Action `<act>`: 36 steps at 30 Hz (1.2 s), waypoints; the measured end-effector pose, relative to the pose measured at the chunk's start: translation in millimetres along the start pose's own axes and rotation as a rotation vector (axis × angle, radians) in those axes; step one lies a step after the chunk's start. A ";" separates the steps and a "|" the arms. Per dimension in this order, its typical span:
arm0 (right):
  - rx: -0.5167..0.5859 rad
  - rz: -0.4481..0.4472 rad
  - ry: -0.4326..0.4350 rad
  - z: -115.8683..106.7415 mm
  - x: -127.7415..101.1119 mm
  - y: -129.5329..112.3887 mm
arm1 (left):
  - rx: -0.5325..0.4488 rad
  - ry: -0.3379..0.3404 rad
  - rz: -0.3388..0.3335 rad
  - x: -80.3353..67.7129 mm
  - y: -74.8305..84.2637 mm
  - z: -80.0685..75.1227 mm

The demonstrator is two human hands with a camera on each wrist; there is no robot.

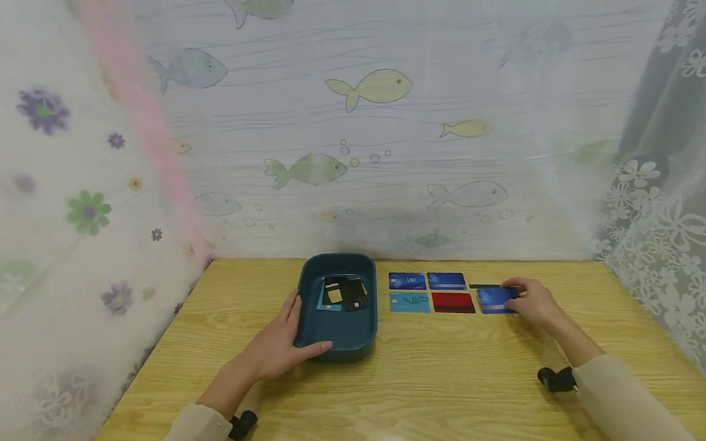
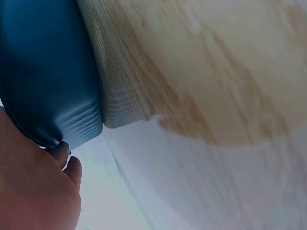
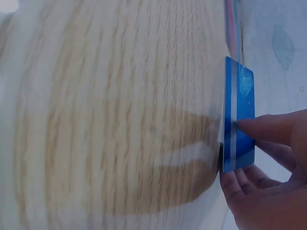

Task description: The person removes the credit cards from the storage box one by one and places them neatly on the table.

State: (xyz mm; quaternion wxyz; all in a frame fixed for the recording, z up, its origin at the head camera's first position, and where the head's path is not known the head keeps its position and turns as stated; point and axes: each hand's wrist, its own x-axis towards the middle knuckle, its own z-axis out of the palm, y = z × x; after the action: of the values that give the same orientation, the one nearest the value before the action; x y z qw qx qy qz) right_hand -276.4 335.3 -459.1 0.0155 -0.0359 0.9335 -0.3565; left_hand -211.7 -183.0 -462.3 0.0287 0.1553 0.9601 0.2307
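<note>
My right hand [image 1: 533, 301] pinches a blue card [image 1: 495, 300] at its right end. In the right wrist view the thumb lies on the striped face of the blue card [image 3: 239, 110] and the other fingers are behind it. A thin strip of a dark card [image 1: 483, 286] shows just beyond it. My left hand [image 1: 278, 345] holds the dark blue tray [image 1: 342, 334] at its near left corner, fingers along the outer left side and thumb on the near rim. Inside the tray, black cards [image 1: 354, 294] overlap a light blue card [image 1: 328, 307].
Left of the right hand lie a dark blue VIP card [image 1: 407, 281], another blue card [image 1: 447, 281], a light blue VIP card [image 1: 409, 302] and a red card [image 1: 454, 302], in two rows. Printed curtains [image 1: 384, 143] enclose the wooden table [image 1: 414, 394] at the back and sides.
</note>
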 end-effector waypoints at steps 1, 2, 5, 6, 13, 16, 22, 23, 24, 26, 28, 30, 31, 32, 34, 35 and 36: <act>-0.001 0.002 0.001 0.9 0.9 0.1 | -0.003 0.001 0.001 -0.2 0.2 -0.1; 0.000 0.005 0.000 1.6 1.7 0.2 | -0.003 -0.001 -0.002 -0.2 0.2 -0.2; -0.009 0.012 0.003 3.5 3.8 0.1 | -0.002 0.000 0.000 -0.4 0.4 -0.1; -0.011 0.012 0.002 3.9 4.3 0.2 | -0.002 0.000 0.001 -0.4 0.4 -0.2; -0.013 0.030 -0.007 6.4 5.5 -1.5 | -0.006 0.000 0.001 -0.5 -0.5 0.1; -0.022 0.032 -0.009 7.0 6.0 -2.7 | -0.007 0.000 0.001 -0.3 -0.5 -0.1; -0.040 0.004 0.003 7.8 5.1 -6.5 | -0.006 -0.003 -0.002 -0.2 0.0 -0.4; -0.042 0.001 0.004 8.1 4.9 -6.8 | -0.006 -0.005 -0.003 -0.3 0.2 -0.6; -0.043 -0.001 0.005 8.3 4.8 -7.1 | -0.007 -0.005 -0.004 -0.5 0.4 -0.9; -0.043 0.000 0.006 8.6 4.2 -7.8 | -0.009 -0.006 -0.006 -0.7 0.9 -1.4; -0.054 -0.003 0.010 8.2 4.2 -8.4 | -0.011 -0.008 -0.006 -0.8 1.2 -1.6; -0.064 -0.005 0.013 7.6 4.1 -8.8 | -0.011 -0.005 -0.006 -0.7 1.0 -1.6; -0.069 -0.006 0.014 7.4 4.1 -9.0 | -0.012 -0.005 -0.005 -0.7 0.9 -1.4; -0.075 -0.006 0.015 7.2 4.0 -9.3 | -0.012 -0.006 -0.005 -0.6 0.9 -1.3; -0.078 -0.004 0.013 7.2 3.4 -10.0 | -0.013 -0.007 -0.007 -0.4 0.6 -1.1; -0.080 -0.003 0.013 7.2 3.3 -10.0 | -0.015 -0.008 -0.007 -0.4 0.6 -1.3; -0.081 -0.002 0.013 7.2 2.8 -10.5 | -0.014 -0.009 -0.008 -0.4 0.7 -1.3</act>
State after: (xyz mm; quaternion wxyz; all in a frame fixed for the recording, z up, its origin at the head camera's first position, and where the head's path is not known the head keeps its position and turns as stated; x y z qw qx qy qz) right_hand -278.3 322.5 -457.5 0.0075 -0.0353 0.9472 -0.3186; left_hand -211.2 -183.1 -460.9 0.0351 0.1522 0.9589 0.2367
